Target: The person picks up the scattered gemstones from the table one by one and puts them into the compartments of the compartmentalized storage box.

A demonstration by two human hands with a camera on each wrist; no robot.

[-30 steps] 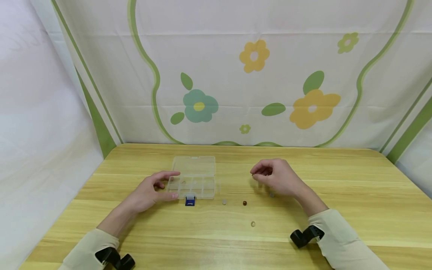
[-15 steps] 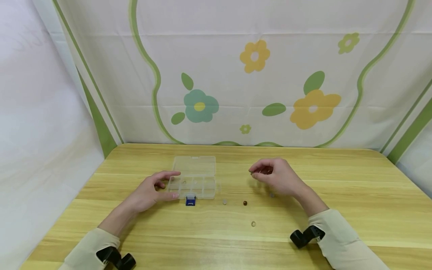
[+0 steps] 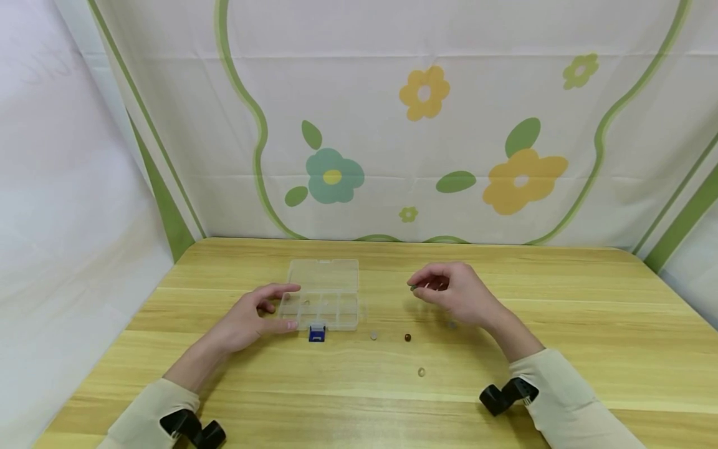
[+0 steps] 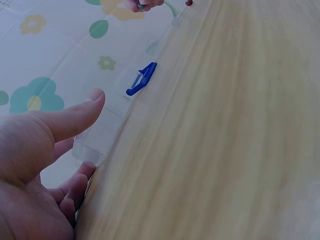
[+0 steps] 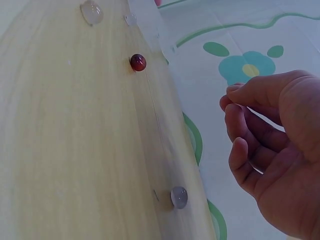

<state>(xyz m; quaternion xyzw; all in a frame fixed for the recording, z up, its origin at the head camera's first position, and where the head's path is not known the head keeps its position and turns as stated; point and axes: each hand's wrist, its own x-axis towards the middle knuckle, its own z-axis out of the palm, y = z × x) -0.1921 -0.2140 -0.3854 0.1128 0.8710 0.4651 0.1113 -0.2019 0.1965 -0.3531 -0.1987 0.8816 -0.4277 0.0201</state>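
My left hand (image 3: 247, 318) rests at the left end of a clear plastic compartment box (image 3: 348, 319), its thumb stretched along the front and its index finger at the raised lid (image 3: 323, 274). The box has a blue latch (image 3: 316, 333) at the front. Small pale pieces show inside its compartments. Over the table, right of the box, my right hand (image 3: 457, 293) pinches a small dark green bead (image 3: 413, 287) between thumb and index finger. In the right wrist view the fingers hide this bead.
Loose on the table lie a whitish bead (image 3: 373, 336), a dark red bead (image 3: 407, 337), a clear yellowish bead (image 3: 421, 372) and a greyish bead (image 3: 452, 324) below my right hand. A flowered white cloth (image 3: 370, 125) hangs behind the table.
My right hand has shifted slightly left toward the box, and the green bead at its fingertips now shows more. The left hand and the box have stayed put.
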